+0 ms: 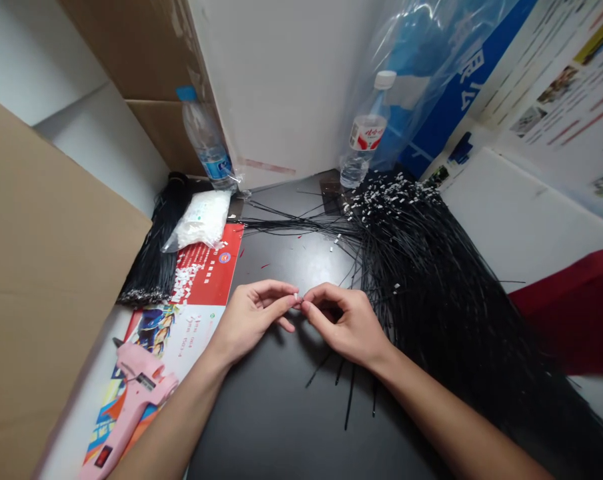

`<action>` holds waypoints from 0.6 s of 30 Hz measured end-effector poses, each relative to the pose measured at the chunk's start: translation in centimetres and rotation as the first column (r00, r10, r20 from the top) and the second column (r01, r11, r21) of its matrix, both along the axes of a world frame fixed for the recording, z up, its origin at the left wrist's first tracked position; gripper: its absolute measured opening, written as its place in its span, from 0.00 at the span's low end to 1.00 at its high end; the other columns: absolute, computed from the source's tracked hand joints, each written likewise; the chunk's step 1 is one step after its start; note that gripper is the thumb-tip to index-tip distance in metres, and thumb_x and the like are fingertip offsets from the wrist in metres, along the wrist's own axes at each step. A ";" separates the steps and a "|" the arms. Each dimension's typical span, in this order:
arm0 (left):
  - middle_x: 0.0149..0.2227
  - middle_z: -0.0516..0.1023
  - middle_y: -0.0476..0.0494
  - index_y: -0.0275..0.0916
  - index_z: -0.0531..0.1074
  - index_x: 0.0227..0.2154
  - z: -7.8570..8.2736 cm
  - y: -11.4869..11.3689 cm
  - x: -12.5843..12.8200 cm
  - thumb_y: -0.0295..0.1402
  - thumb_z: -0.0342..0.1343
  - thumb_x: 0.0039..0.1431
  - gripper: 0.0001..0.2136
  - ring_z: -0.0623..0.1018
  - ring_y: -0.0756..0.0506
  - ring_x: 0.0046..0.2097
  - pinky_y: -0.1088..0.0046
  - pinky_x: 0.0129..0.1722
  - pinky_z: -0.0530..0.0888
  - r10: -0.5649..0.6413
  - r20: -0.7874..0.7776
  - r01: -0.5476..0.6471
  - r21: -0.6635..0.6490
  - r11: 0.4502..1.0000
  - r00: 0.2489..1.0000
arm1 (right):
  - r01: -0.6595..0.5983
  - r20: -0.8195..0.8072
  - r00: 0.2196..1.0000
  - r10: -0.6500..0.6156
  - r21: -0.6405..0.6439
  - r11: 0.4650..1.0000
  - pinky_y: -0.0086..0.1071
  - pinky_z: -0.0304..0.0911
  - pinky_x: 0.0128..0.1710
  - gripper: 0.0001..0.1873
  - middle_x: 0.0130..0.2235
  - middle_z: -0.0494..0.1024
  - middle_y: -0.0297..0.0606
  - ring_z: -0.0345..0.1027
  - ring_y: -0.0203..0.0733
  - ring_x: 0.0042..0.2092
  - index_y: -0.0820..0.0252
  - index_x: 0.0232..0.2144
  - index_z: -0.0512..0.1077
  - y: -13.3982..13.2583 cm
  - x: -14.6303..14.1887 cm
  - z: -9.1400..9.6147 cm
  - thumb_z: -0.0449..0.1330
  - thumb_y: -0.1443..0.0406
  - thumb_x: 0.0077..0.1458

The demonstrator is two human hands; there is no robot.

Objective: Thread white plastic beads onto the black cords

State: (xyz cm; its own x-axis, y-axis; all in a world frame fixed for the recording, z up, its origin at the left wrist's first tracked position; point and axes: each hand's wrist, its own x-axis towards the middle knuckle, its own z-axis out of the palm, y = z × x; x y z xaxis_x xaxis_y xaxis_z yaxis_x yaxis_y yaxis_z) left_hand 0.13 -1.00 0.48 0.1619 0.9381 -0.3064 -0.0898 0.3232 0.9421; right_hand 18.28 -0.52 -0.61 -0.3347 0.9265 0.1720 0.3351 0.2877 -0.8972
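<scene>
My left hand and my right hand meet above the black tabletop, their fingertips pinching a small white piece. Whatever else lies in the pinch is hidden by my fingers. To the right of my right hand spreads a large pile of thin black cable ties, many with white pieces on their ends. Several loose black ties lie beneath my wrists. A black bundle of ties and a transparent bag of white bits lie to the left.
A pink glue gun rests on a printed poster by my left forearm. A large cardboard sheet rises at the left. Two water bottles stand at the back, beside a white board.
</scene>
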 end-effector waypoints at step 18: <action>0.32 0.83 0.44 0.34 0.79 0.35 -0.1 -0.1 -0.5 0.39 0.68 0.51 0.13 0.77 0.52 0.22 0.77 0.24 0.76 -0.041 -0.057 0.038 -0.057 0.998 0.998 | -0.043 0.016 0.999 0.042 0.001 0.999 0.24 0.60 0.24 0.05 0.27 0.80 0.33 0.68 0.30 0.25 0.60 0.30 0.77 0.1 0.2 -0.2 0.60 0.68 0.55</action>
State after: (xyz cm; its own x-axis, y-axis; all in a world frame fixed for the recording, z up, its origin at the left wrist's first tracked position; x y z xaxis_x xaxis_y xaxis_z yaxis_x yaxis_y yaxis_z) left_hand -0.38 -1.09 0.34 0.1785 0.9124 -0.3684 -0.0213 0.3779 0.9256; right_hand 18.48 -0.40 -0.81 -0.3765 0.9111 0.1681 0.3366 0.3035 -0.8914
